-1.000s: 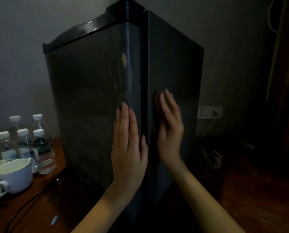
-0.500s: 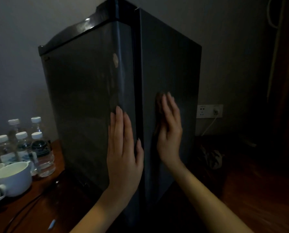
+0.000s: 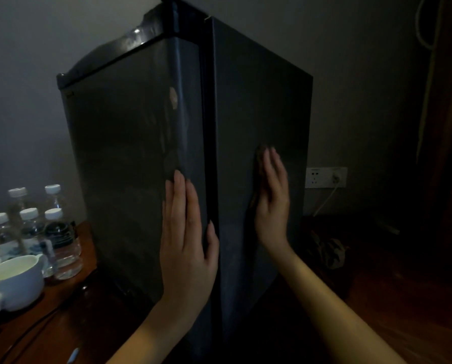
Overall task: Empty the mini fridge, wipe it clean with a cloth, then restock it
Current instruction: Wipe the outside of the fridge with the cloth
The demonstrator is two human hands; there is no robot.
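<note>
"Two hands up. Is either one grasping anything?"

"Neither. The left hand (image 3: 185, 240) lies flat against the door (image 3: 125, 166) of the mini fridge (image 3: 259, 101). Its fingers are straight and it sits close to the door's right edge, with the thumb reaching the dark seam. The right hand (image 3: 272, 206) is flat too, palm pressed on the side panel round the corner, fingers straight and pointing up."

"So the door is closed?"

"It looks closed. The seam between door and cabinet is a narrow dark strip, and nothing of the inside shows. The fridge stands upright on a wooden tabletop (image 3: 69, 332), one corner turned toward the camera, with a glossy black cap along its top."

"What stands beside it?"

"To the left are five water bottles (image 3: 59, 237) with white caps, bunched together near the fridge's lower left corner. In front of them are white cups (image 3: 14, 279) at the picture's edge, one with its handle showing. A dark cable (image 3: 47, 312) runs across the wood below them."

"And on the other side?"

"A white wall socket (image 3: 324, 177) just past the fridge's back edge has a plug in it and a pale cord hanging down. Below that, a crumpled bundle (image 3: 330, 250) lies in shadow. I cannot tell what it is."
</note>
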